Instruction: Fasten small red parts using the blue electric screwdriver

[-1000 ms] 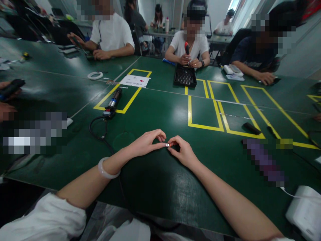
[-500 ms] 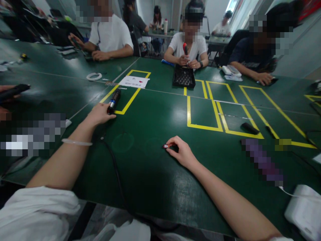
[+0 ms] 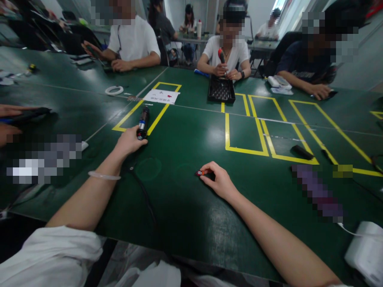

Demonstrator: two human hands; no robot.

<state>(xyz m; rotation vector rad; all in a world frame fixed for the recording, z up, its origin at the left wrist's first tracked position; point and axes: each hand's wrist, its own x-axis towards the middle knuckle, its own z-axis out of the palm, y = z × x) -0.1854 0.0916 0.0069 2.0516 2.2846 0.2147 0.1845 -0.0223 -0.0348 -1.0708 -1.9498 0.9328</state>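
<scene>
Now: left hand (image 3: 129, 142) grips electric screwdriver (image 3: 143, 122), left of centre. Right hand (image 3: 218, 181) pinches small red part (image 3: 200, 173), mid-frame. Tool and part well apart; pickup looks done, driving not begun.

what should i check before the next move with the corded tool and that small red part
1. Left hand closed on the corded tool: ok.
2. Right hand pinching the small red part: ok.
3. Table between tool and part bare: ok.
4. Cable free of snags under the left forearm: cannot tell.
5. Part's orientation: cannot tell, too small.
</scene>
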